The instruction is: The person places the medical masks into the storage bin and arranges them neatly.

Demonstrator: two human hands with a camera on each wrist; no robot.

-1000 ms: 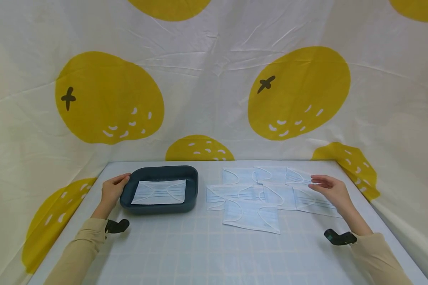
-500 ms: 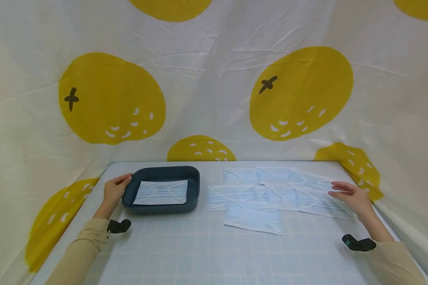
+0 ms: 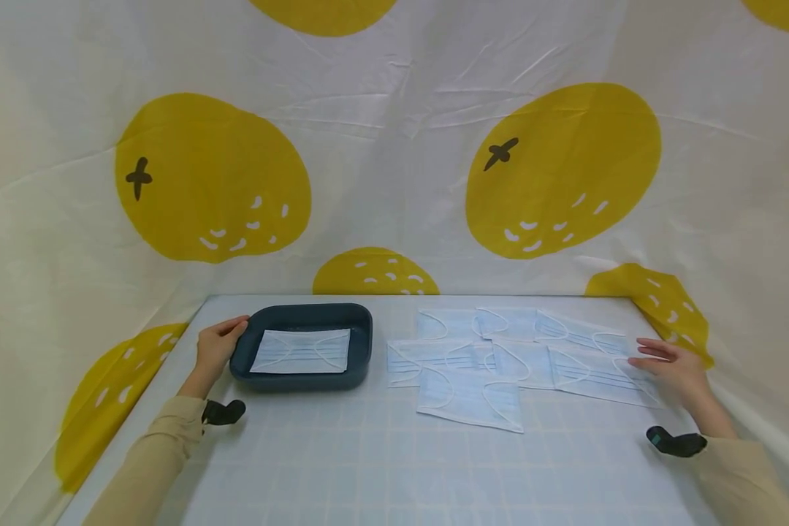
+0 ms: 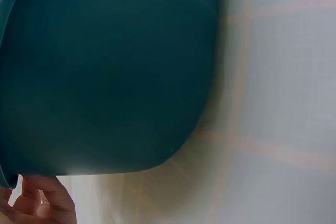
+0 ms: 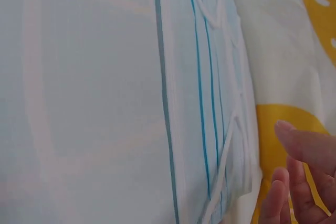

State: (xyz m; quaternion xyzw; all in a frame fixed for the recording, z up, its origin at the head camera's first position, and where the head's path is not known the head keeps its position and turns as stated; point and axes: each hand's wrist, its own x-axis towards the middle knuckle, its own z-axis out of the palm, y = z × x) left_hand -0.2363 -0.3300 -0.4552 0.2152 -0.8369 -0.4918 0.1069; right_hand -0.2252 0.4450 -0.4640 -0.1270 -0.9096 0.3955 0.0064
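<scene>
My left hand [image 3: 214, 353] grips the left rim of a dark blue-green tray [image 3: 302, 383] in the head view. The left wrist view shows the tray's outer wall [image 4: 110, 77] with curled fingers [image 4: 50, 198] at its edge. Inside the tray lies a pale blue pleated face mask [image 3: 301, 352], its ear loops across it. Over the right end of the rightmost front mask [image 3: 595, 374], my right hand [image 3: 676, 370] hovers with relaxed fingers and holds nothing. In the right wrist view, its fingers [image 5: 310, 148] stand apart from that mask [image 5: 210, 103].
Several more face masks overlap on the right half of the table, one mask [image 3: 470, 400] nearest the front. A pale checked cloth [image 3: 368, 467] covers the table. Behind it hangs a white curtain [image 3: 381, 161] with yellow fruit prints. Dark wrist cameras sit on both wrists.
My right hand has moved right and slightly down, from the mask's middle to its right end. My left hand stays at the tray's rim. The whole head view has shifted slightly.
</scene>
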